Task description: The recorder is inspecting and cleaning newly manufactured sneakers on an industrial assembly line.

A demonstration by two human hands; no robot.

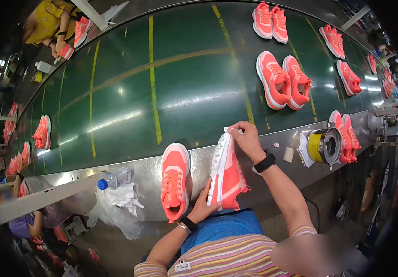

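A coral sneaker with a white sole is tipped on its side in front of me, toe pointing away. My left hand grips it at the heel end, with the fingers along the sole. At the toe, my right hand pinches a small white cloth or tissue against the sole's edge. The matching coral sneaker stands upright just to the left on the metal ledge, its toe also pointing away.
Beyond the ledge runs a green conveyor belt with yellow lines, carrying several coral pairs. An open can stands at right, beside a beige block. At left lie a water bottle and a plastic bag. Another person works across the belt.
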